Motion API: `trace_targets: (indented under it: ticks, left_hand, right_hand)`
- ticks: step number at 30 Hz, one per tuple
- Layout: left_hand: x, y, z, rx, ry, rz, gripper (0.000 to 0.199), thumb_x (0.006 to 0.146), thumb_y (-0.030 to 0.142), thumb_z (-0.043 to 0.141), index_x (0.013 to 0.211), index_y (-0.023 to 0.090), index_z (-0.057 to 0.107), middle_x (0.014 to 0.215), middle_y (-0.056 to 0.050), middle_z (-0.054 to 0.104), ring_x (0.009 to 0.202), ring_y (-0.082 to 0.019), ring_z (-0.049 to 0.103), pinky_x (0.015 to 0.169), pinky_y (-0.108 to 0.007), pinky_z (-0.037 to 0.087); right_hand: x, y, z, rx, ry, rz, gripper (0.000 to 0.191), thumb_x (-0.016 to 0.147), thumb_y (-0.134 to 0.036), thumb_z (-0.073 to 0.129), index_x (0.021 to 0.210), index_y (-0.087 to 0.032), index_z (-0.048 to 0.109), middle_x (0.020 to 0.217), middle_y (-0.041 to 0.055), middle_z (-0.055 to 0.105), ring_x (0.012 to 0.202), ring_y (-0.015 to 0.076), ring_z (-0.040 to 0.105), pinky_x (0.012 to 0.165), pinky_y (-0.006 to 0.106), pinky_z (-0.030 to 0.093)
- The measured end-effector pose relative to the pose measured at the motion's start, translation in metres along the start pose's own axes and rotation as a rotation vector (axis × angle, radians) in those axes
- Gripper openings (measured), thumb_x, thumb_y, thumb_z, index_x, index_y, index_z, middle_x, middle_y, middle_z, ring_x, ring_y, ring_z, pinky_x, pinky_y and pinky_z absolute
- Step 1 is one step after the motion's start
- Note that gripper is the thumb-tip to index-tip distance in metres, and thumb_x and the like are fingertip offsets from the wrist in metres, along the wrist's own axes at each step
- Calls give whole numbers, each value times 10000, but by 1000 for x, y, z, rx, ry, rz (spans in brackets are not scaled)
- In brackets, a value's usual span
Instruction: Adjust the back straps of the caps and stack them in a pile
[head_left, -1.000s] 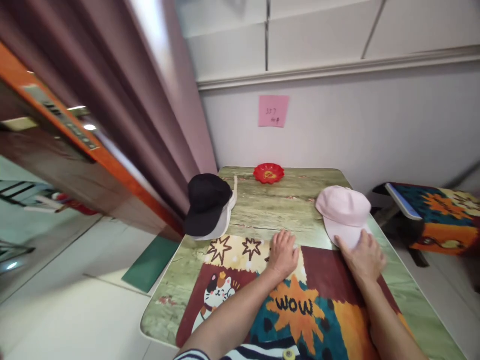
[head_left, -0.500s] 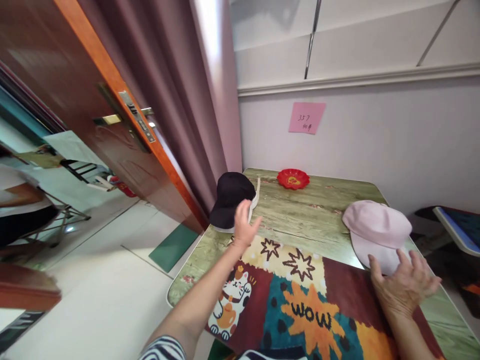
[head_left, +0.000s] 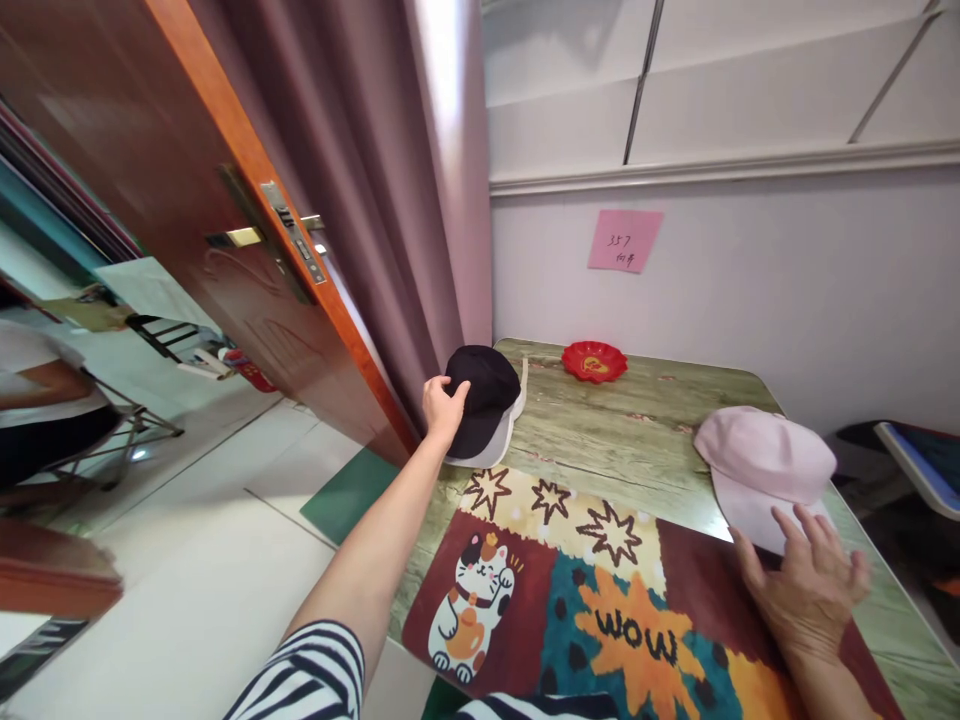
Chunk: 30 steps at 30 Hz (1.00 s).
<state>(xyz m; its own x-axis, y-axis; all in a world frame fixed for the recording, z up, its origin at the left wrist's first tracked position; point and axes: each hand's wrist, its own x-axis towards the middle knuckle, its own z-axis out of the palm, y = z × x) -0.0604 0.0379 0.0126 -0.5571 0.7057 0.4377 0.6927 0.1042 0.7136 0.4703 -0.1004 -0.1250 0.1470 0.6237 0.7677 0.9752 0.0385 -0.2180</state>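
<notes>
A black cap [head_left: 482, 385] sits at the left back of the table, over a white cap [head_left: 504, 432] whose brim and strap show beneath it. My left hand [head_left: 442, 408] is at the black cap's left side, thumb and fingers closed on its edge; the far fingertips are hidden. At the right stands a pale pink cap [head_left: 769, 455], its brim facing me. My right hand [head_left: 806, 585] is open just in front of that brim, fingers spread and slightly bent, holding nothing.
A patterned mat [head_left: 517, 570] with a cat and "WOW" covers the table's [head_left: 600, 440] front. A red scalloped dish [head_left: 595, 362] stands at the back. A wooden door [head_left: 247, 230] and curtain [head_left: 360, 180] border the left. A seated person [head_left: 45, 385] is farther left.
My left hand has moved left, from in front of the black cap to its left side, and closed on it. The right hand stays open by the pink cap's brim.
</notes>
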Motion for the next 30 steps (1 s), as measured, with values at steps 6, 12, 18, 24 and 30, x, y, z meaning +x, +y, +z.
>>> trace_targets:
  ticks: [6,12,18,24,30]
  left_hand:
    - [3,2,2,65,-1,-2,130,821,307,686,791,214,600,970,-87,666,956,-262,655,943,-402,480]
    - [5,11,-5,93,-7,66,189,805,266,664,675,229,532,908,-54,659,910,-256,641,935,-391,452]
    - [17,19,-10,65,17,113,191,781,227,651,645,224,516,943,-41,680,953,-240,644,961,-368,450]
    - [37,23,-11,16,38,94,142,846,229,546,704,220,548,1008,-51,704,959,-209,670,927,-321,494]
    - [26,28,-11,35,-16,80,256,844,398,663,1012,210,620,1096,-92,698,1055,-254,654,960,-375,487]
  right_hand:
    - [4,-4,-20,1,40,-19,649,891,-535,629,1391,-124,579,1427,227,609,1330,427,567,1138,575,338]
    - [15,-18,-30,45,59,17,603,925,-510,590,1400,-139,573,1409,210,627,1305,405,593,1141,564,363]
    - [25,-34,-41,123,60,115,563,941,-484,570,1385,-137,594,1382,221,643,1284,411,609,1121,582,392]
    - [35,-66,-47,291,59,156,621,916,-442,643,1427,-100,562,1232,206,709,1190,382,663,1003,517,527]
    - [28,-99,-41,463,-134,161,521,962,-439,585,1398,-154,570,1161,153,732,969,280,736,916,427,565]
